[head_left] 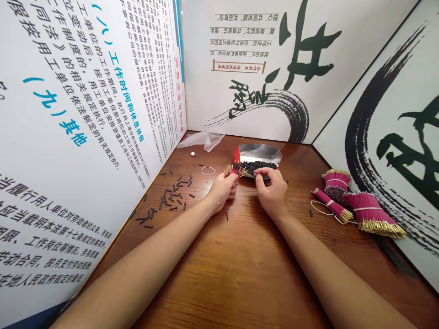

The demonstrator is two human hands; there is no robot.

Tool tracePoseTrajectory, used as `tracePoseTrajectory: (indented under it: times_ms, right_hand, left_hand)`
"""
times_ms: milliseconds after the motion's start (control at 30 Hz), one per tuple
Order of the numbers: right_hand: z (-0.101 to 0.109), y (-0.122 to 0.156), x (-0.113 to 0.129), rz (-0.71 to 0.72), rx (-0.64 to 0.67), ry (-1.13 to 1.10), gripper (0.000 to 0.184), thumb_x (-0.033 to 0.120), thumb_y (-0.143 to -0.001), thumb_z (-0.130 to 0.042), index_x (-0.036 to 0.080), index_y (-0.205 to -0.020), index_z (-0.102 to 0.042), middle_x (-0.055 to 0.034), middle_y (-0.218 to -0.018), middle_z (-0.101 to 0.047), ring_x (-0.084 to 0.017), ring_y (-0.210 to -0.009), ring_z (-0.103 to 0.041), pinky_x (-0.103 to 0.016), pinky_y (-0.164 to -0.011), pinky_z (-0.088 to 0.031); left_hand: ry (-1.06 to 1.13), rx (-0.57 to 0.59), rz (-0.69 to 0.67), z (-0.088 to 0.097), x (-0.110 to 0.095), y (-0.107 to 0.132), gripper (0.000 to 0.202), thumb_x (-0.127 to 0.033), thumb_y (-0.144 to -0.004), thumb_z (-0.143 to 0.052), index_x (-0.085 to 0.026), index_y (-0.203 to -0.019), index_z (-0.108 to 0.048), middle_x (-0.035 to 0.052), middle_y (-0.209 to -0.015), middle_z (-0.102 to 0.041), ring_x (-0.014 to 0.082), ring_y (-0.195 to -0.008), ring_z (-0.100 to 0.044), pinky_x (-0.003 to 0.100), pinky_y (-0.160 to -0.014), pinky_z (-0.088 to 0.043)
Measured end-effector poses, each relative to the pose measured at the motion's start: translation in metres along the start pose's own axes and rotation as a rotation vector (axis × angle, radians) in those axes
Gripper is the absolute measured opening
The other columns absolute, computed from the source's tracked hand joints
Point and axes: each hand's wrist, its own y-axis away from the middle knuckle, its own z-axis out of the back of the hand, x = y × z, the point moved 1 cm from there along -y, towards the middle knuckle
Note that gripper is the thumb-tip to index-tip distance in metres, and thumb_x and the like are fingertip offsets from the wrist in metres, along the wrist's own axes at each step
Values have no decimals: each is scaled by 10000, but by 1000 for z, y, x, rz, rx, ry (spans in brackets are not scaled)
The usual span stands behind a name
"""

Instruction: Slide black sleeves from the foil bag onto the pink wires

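My left hand (pixel 222 191) is closed around a small bunch of magenta wires (pixel 227 214) with gold-coloured metal tips. A few of the upper ends carry black sleeves (pixel 236 166). One wire hangs down below the fist. My right hand (pixel 272 189) pinches thumb and forefinger together at the near edge of a red-sided, silver-lined tray (pixel 259 151). Whatever sits between those fingertips is too small to make out. Inside the tray lies a heap of short black sleeves (pixel 262 165).
Loose black sleeves (pixel 171 196) lie scattered at the left. Bundles of magenta wires (pixel 368 210) rest by the right panel, near a rubber band (pixel 321 208). Another rubber band (pixel 208 171), a clear plastic bag (pixel 206 140) and a small white object (pixel 192 154) lie farther back. Printed panels enclose the table.
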Motion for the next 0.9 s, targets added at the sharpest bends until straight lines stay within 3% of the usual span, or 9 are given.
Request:
tracePoseTrajectory:
  times_ms: [100, 300, 733, 900]
  right_hand:
    - [0, 2, 1, -4, 7, -107, 122, 243, -884, -536, 218, -871, -655, -49, -853, -692, -210, -841, -631, -368, -804, -498]
    - [-2, 6, 6, -15, 95, -240, 111, 202, -883, -529, 221, -949, -616, -26, -851, -673, -180, -787, -661, -331, -749, -520]
    - [-2, 6, 8, -61, 151, -187, 140, 238, -887, -505, 222, -996, -592, -19, -813, -662, -181, -783, -655, -327, -771, -519]
    - [-2, 6, 9, -65, 174, -195, 148, 258, -900, -495, 229, -1013, -586, -20, -832, -669, -181, -795, -665, -327, -780, -523]
  left_hand:
    - [-36, -26, -17, -1, 1, -1, 253, -215, -820, -549, -218, -707, -323, -105, -549, -304, 10, -364, -183, 174, -375, -103]
    - [-85, -19, -38, -3, 2, 1, 194, -234, -878, -539, -208, -766, -383, -95, -543, -378, 15, -362, -228, 168, -374, -137]
    - [-70, 7, -64, -2, 4, 3, 272, -275, -859, -639, -214, -794, -382, -117, -534, -341, 17, -372, -231, 173, -390, -145]
    - [-133, 5, -64, -5, 3, 2, 164, -215, -882, -563, -201, -800, -423, -100, -539, -354, 24, -376, -253, 180, -386, -158]
